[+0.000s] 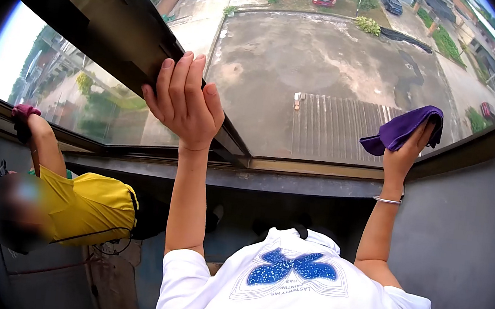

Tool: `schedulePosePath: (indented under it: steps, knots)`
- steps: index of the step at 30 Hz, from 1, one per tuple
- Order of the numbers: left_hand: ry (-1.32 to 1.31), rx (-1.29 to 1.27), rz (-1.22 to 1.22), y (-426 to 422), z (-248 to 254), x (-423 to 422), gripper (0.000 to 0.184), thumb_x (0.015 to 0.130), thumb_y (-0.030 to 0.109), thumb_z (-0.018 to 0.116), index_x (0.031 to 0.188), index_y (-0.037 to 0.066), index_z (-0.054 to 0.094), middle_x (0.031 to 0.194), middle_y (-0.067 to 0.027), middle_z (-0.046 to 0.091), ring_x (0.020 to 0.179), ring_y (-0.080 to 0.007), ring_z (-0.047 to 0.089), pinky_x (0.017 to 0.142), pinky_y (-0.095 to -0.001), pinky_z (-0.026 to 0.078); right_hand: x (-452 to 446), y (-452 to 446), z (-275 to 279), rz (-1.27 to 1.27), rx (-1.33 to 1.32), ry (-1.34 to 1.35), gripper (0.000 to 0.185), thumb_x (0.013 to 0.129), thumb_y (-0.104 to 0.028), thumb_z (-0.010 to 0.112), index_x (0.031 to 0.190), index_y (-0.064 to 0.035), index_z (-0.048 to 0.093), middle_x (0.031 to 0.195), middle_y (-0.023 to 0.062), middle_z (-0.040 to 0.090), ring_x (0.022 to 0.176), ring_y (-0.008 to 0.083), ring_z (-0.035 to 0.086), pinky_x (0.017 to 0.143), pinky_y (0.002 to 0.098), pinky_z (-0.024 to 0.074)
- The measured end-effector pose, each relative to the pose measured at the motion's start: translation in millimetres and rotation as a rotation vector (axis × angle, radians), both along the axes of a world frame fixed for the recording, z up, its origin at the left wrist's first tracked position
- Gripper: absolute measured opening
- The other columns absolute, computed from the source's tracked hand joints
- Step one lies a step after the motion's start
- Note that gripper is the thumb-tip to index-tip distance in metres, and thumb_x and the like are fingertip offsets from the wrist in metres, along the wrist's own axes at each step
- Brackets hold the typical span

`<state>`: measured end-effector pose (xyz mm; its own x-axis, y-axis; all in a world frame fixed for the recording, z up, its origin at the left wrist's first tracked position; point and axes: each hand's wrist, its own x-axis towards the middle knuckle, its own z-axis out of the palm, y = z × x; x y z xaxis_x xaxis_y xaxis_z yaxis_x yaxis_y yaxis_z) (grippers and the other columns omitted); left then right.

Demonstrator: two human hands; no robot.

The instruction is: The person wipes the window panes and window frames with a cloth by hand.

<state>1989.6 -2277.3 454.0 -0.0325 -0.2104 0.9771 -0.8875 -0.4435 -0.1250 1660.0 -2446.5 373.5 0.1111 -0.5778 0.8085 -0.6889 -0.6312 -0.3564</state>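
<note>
My left hand is raised against the dark window frame, its fingertips curled over the frame's edge and its thumb at the right. At the right, my right hand has a purple cloth bunched in its fingers, up at the window opening. Part of the cloth hangs off to the left of the hand. The sliding pane's glass lies left of my left hand. Below both hands runs the window sill.
A person in a yellow shirt stands at the left, a hand with a dark red cloth at the window frame. Grey wall is at the right. Outside, far below, are a corrugated roof, a concrete yard and parked vehicles.
</note>
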Motion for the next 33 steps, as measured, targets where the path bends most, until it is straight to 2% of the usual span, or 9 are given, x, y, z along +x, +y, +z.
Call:
schedulePosePath:
  steps: [8,16,23,25,28,29,30,31,33]
  knots:
    - [0.010,0.022,-0.017,-0.2,-6.5,-3.6,0.031,0.099,0.028,0.038,0.107,0.014,0.064,0.114,-0.0001,0.063,0.116,-0.0220,0.053,0.113,-0.0428,0.015,-6.0,-10.1,-15.6,0.012,-0.037,0.004,0.084,0.077,-0.007,0.069,0.147,-0.0019,0.023,0.151,0.0272,0.020,0.140,0.0439,0.020,0.114,0.0480,0.0208]
    - [-0.056,-0.049,-0.053,-2.1,-5.6,-3.6,0.028,0.092,0.026,0.046,0.103,0.010,0.066,0.111,-0.0044,0.062,0.117,-0.0212,0.053,0.110,-0.0452,0.028,-28.0,-52.6,-39.7,0.026,-0.221,0.098,0.076,0.082,-0.010,0.064,0.145,0.0052,0.024,0.149,0.0314,0.023,0.138,0.0473,0.021,0.115,0.0534,0.0158]
    - [-0.045,-0.053,-0.071,-1.5,-9.8,-3.4,0.028,0.092,0.026,0.047,0.107,0.011,0.064,0.114,-0.0041,0.062,0.118,-0.0207,0.053,0.110,-0.0447,0.028,-23.1,-48.8,-32.1,0.120,-0.281,0.072,0.078,0.082,-0.013,0.066,0.144,0.0065,0.024,0.148,0.0311,0.025,0.139,0.0465,0.022,0.114,0.0525,0.0160]
    - [-0.038,-0.060,-0.155,-3.0,-10.5,-2.7,0.027,0.093,0.027,0.049,0.108,0.010,0.064,0.119,-0.0043,0.060,0.119,-0.0226,0.052,0.111,-0.0441,0.027,-16.9,-55.5,-19.8,0.209,-0.327,-0.018,0.079,0.081,-0.016,0.069,0.145,0.0023,0.026,0.150,0.0290,0.023,0.140,0.0445,0.021,0.114,0.0503,0.0151]
    - [-0.020,-0.122,-0.305,-3.7,-18.2,8.7,0.040,0.095,0.034,0.047,0.111,0.001,0.061,0.117,-0.0148,0.056,0.105,-0.0327,0.053,0.096,-0.0456,0.038,23.3,-40.5,71.2,0.146,-0.421,0.090,0.086,0.074,-0.024,0.074,0.146,-0.0036,0.031,0.149,0.0281,0.027,0.138,0.0451,0.024,0.112,0.0504,0.0191]
    - [-0.110,-0.189,-0.338,-9.8,-21.8,17.0,0.043,0.096,0.033,0.044,0.119,0.000,0.056,0.128,-0.0163,0.049,0.114,-0.0318,0.047,0.098,-0.0439,0.036,43.2,-37.4,101.7,0.157,-0.537,0.103,0.088,0.073,-0.029,0.076,0.145,-0.0048,0.032,0.147,0.0270,0.030,0.137,0.0448,0.025,0.110,0.0522,0.0189]
    - [-0.085,-0.255,-0.289,-11.1,-23.9,15.5,0.045,0.098,0.038,0.042,0.126,0.004,0.055,0.134,-0.0120,0.046,0.119,-0.0301,0.048,0.100,-0.0450,0.038,63.8,-41.0,118.6,0.142,-0.628,0.095,0.088,0.073,-0.038,0.074,0.145,-0.0081,0.034,0.147,0.0241,0.032,0.136,0.0427,0.028,0.107,0.0507,0.0209]
    - [-0.093,-0.312,-0.261,-13.6,-24.3,16.4,0.048,0.098,0.039,0.040,0.129,0.004,0.050,0.135,-0.0137,0.043,0.124,-0.0304,0.043,0.101,-0.0441,0.037,83.6,-44.0,135.5,0.123,-0.720,0.086,0.088,0.073,-0.046,0.072,0.145,-0.0114,0.036,0.146,0.0212,0.034,0.134,0.0405,0.031,0.104,0.0492,0.0228]
    - [-0.071,-0.309,-0.305,-13.2,-18.1,16.6,0.052,0.098,0.042,0.036,0.132,0.003,0.046,0.135,-0.0150,0.042,0.127,-0.0306,0.040,0.102,-0.0440,0.036,128.3,-26.6,158.6,0.148,-0.784,0.095,0.080,0.075,-0.045,0.069,0.143,-0.0136,0.041,0.139,0.0136,0.042,0.128,0.0324,0.037,0.099,0.0444,0.0266]
